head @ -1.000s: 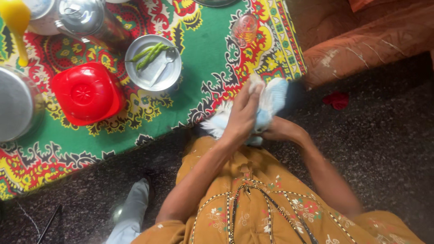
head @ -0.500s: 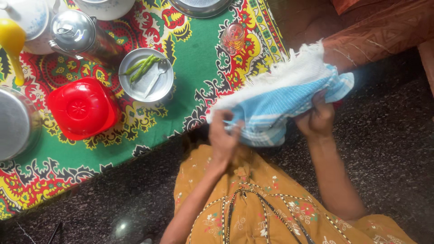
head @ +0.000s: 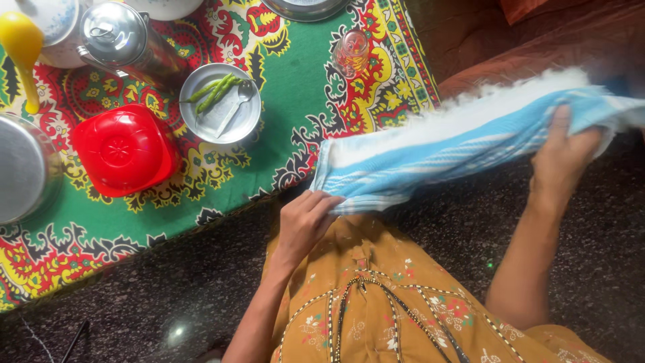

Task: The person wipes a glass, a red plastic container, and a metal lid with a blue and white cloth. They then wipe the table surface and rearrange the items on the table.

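Nearest, the person's mustard-yellow embroidered garment (head: pixel 376 302) fills the lower frame above a dark speckled floor (head: pixel 168 282). Left hand (head: pixel 304 220): fingers curled, pinching the lower left corner of a blue-and-white striped cloth (head: pixel 437 151). Right hand (head: pixel 561 158): fingers pressed together and folded over the cloth's right end, gripping it. Cloth is stretched taut between the two hands, slanting upward to the right, held in the air above the floor and the mat's edge; its upper border is fringed white.

Beyond: a green, red and yellow patterned mat (head: pixel 295 94) on the floor. On it, a red lidded container (head: pixel 124 149), a steel plate (head: pixel 220 103) holding green chillies (head: pixel 213 92) and a spoon, a small glass (head: pixel 352 52), a steel jug (head: pixel 121 33), and a yellow ladle (head: pixel 23 54). A large steel pot (head: pixel 20 178) sits at the left edge.
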